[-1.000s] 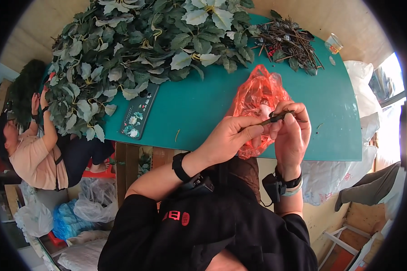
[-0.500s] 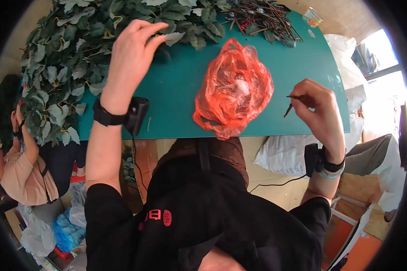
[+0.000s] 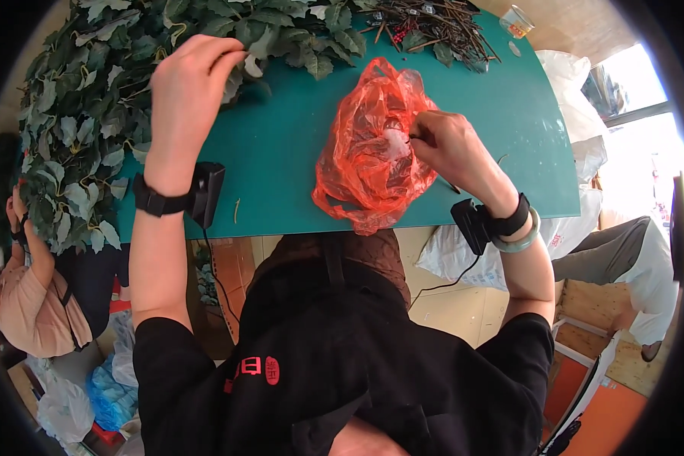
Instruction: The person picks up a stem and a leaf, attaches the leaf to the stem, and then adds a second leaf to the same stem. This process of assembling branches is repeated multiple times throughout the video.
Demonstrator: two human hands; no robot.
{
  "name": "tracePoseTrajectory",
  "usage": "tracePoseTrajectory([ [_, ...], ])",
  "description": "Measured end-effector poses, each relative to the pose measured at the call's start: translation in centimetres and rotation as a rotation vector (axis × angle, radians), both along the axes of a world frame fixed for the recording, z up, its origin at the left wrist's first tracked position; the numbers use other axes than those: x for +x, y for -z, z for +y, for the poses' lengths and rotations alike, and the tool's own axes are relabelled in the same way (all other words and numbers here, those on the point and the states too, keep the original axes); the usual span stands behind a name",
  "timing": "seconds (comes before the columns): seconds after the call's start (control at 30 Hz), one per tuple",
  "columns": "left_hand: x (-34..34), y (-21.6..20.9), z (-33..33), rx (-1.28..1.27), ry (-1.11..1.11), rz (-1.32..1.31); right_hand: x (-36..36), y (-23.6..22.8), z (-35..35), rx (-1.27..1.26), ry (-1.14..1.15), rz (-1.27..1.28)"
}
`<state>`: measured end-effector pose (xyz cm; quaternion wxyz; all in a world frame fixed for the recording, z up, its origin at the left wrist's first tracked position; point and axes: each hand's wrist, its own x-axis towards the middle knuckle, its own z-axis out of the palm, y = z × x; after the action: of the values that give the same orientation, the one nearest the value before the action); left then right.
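Note:
A crumpled red plastic bag (image 3: 349,171) lies on the green table, with a whitish clump (image 3: 396,143) showing in its middle. My right hand (image 3: 452,144) is over the bag's right side, fingers closed on a thin dark stem, whose dark tip shows by the clump; another dark end shows below the palm. At the edge of a heap of green artificial leaves (image 3: 76,121) is my left hand (image 3: 190,87). Its thumb and index finger are pinched together at a pale-edged leaf (image 3: 252,67), slightly blurred. Both wrists wear black strapped devices.
Thin brown stems (image 3: 441,30) with a few red bits lie in a pile at the far side. Beside them stands a clear cup (image 3: 515,23). White sacks (image 3: 463,254) sit beyond the table's right edge. Another person (image 3: 42,304) is at the left, and a seated person's leg (image 3: 612,254) at right.
My right hand has moved left from the bare table to the red bag. My left hand has shifted a little left, along the leaf heap. The view has shifted slightly.

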<state>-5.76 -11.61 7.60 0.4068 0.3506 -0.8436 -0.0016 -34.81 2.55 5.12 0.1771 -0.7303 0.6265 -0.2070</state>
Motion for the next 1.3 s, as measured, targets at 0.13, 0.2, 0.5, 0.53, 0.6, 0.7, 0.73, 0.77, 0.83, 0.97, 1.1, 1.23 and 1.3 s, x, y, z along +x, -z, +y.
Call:
tracePoseTrajectory([
  [0.13,0.9,-0.6,2.6,0.416,0.014,0.470,-0.1,0.4,-0.4,0.044,0.025,0.017],
  [0.2,1.7,0.1,3.6,0.526,0.029,0.588,0.0,0.5,-0.6,0.042,0.018,0.020],
  [0.5,2.3,5.0,6.6,0.991,0.258,1.023,0.1,0.2,-1.1,0.076,-0.040,0.020],
  [0.53,2.3,5.2,6.8,1.014,0.269,1.035,0.1,0.1,-1.1,0.090,-0.048,0.019],
  [0.6,2.2,5.4,7.2,1.036,0.267,1.047,-0.3,-0.4,-1.1,0.131,-0.045,-0.019],
  [0.7,1.9,5.5,7.6,1.085,0.268,1.065,-1.1,-1.2,-0.9,0.216,-0.029,-0.098],
  [0.73,1.8,5.5,7.8,1.097,0.269,1.075,-1.4,-1.4,-0.7,0.241,-0.020,-0.155],
  [0.77,1.6,5.5,8.1,1.110,0.271,1.085,-1.6,-1.6,-0.5,0.266,-0.010,-0.213],
  [0.83,1.0,5.6,8.3,1.125,0.282,1.087,-1.7,-2.6,0.0,0.284,0.009,-0.273],
  [0.97,0.6,6.1,9.0,1.132,0.310,1.166,0.4,-5.6,1.6,0.426,0.073,-0.495],
  [1.1,-0.5,5.6,10.2,1.122,0.311,1.196,4.0,-6.3,4.1,0.378,0.071,-0.710],
  [1.23,-2.0,5.3,11.0,1.134,0.389,1.187,8.6,-5.2,5.2,0.101,0.045,-0.893],
  [1.3,-2.2,4.9,11.6,1.107,0.413,1.163,10.6,-4.9,4.8,-0.062,-0.017,-0.738],
])
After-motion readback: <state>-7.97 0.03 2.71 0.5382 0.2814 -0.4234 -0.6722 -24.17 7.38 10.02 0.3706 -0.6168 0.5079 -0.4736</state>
